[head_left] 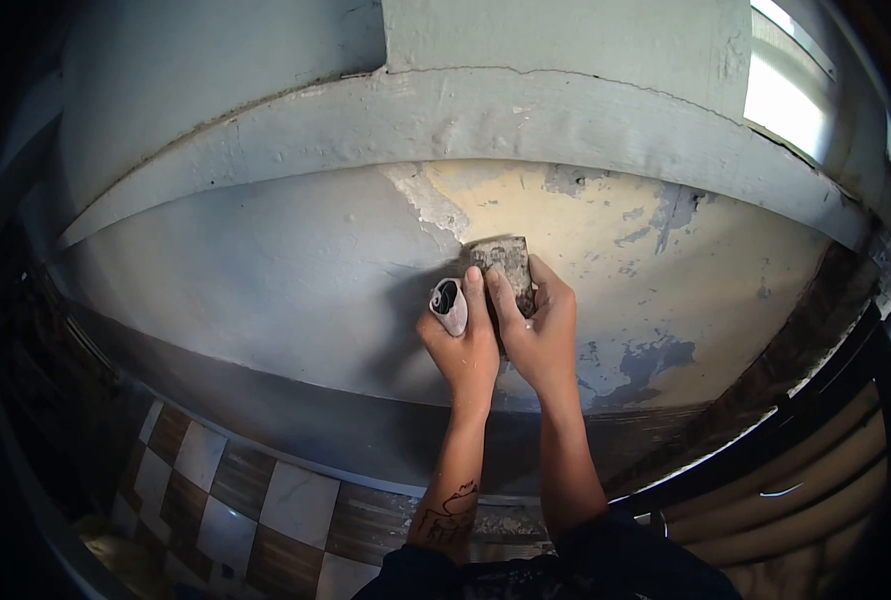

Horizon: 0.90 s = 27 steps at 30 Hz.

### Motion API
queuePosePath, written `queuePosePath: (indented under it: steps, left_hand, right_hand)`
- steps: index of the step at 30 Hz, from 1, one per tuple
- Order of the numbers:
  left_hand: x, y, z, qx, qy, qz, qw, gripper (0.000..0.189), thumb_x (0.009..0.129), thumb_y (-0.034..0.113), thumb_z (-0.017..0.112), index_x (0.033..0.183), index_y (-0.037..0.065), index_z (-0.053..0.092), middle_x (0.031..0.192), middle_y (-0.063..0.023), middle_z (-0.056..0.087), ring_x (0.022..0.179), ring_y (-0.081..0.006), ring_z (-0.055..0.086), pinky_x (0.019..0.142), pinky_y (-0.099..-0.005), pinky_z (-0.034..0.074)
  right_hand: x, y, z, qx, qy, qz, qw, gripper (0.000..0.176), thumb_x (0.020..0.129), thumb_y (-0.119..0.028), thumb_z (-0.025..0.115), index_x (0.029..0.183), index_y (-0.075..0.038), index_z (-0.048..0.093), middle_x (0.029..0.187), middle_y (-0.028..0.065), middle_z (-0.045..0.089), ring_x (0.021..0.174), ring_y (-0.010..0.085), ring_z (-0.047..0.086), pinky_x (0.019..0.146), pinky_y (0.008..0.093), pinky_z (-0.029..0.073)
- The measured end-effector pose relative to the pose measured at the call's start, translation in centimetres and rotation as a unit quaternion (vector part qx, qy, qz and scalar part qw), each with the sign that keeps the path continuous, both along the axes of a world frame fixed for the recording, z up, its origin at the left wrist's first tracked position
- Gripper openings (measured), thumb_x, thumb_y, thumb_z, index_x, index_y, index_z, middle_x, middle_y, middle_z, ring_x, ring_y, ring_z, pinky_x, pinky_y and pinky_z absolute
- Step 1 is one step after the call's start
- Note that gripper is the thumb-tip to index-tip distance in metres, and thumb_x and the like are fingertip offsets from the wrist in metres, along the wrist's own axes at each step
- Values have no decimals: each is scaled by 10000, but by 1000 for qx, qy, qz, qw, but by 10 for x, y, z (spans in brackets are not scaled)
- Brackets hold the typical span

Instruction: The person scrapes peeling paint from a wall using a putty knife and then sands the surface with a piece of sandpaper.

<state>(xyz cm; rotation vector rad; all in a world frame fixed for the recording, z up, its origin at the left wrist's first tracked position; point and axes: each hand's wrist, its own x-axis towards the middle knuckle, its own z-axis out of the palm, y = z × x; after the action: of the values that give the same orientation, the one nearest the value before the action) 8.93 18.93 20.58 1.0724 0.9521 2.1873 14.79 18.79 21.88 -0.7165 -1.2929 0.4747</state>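
Both thumbs press side by side on a flat, grey, paint-crusted scraper (511,256), its top edge against the wall (625,260). My left hand (463,345) is closed around its left side. A whitish tube-like piece with a dark hollow end (448,306) sticks out of the same hand; whether it joins the scraper is hidden. My right hand (550,325) grips the right side, with dusty fingers wrapped behind. Bluish-grey paint (295,270) covers the wall to the left of the hands. To their right the surface is bare cream with grey patches.
A jagged peeled edge (430,205) runs above the scraper. A painted ledge (465,115) juts out over this wall. Checkered floor tiles (230,495) lie below left, with debris (510,525) along the wall's foot. Brown slats (785,490) stand at lower right.
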Motion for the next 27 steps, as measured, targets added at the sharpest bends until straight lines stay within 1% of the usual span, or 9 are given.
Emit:
queuePosePath:
  steps: [4,6,10,12,15,19,21,25,27]
  left_hand:
    - [3,-3,2,3,-27,4,1000,354,857,232,617,625,-21,531,569,-18,533,550,-75,448,498,-286,369]
    - [-1,2,0,-2,-26,-22,999,349,854,239,623,639,-24,542,592,-28,552,561,-84,469,518,-283,389]
    - [0,12,-1,-12,-42,18,999,341,850,239,628,656,-30,549,612,-37,566,575,-85,487,537,-276,406]
    - [-2,6,5,-65,-65,-44,995,307,818,230,668,893,-30,525,887,-87,576,797,-122,545,691,-260,453]
    - [-4,6,6,-101,-75,-50,991,396,805,246,684,966,-52,480,957,-110,561,844,-133,543,727,-263,458]
    - [-7,8,12,-58,-44,-50,996,297,822,220,663,881,-35,522,870,-82,577,776,-116,543,676,-253,451]
    - [-7,13,19,24,-15,-30,999,276,855,177,613,700,-47,570,630,-29,575,606,-66,491,539,-259,401]
    - [-21,16,55,53,-19,-20,998,297,861,190,609,708,-59,552,621,-28,559,592,-64,463,523,-263,386]
    - [-23,18,50,55,-16,-10,998,302,862,190,607,693,-51,540,616,-21,547,586,-64,451,520,-263,379]
  right_hand:
    - [1,-2,0,-18,-30,-20,999,143,823,-93,574,775,39,546,581,102,551,526,74,467,471,271,382]
    - [0,0,1,-26,-33,-22,999,148,822,-99,574,769,36,544,571,104,545,513,77,465,461,274,376]
    - [-3,5,5,1,-30,-31,999,135,820,-92,568,783,37,550,581,110,554,509,85,474,466,270,383]
    - [-4,4,8,-1,-21,-25,999,128,819,-87,566,788,37,552,585,112,559,513,86,481,471,271,388]
    - [-7,6,9,3,-26,-42,999,120,819,-81,562,797,37,557,594,116,568,526,87,495,480,271,395]
    - [-12,11,7,37,10,-38,999,124,819,-79,560,796,42,554,593,128,566,530,88,499,474,274,395]
    - [-14,13,16,47,16,-33,998,129,820,-81,560,791,45,550,588,131,561,525,88,493,467,276,392]
    - [-21,15,48,42,-37,-46,997,148,822,-90,561,784,50,534,572,127,543,511,84,471,450,279,382]
    - [-22,20,46,35,-51,-38,997,145,822,-88,563,819,55,542,574,118,543,518,86,483,466,269,396]
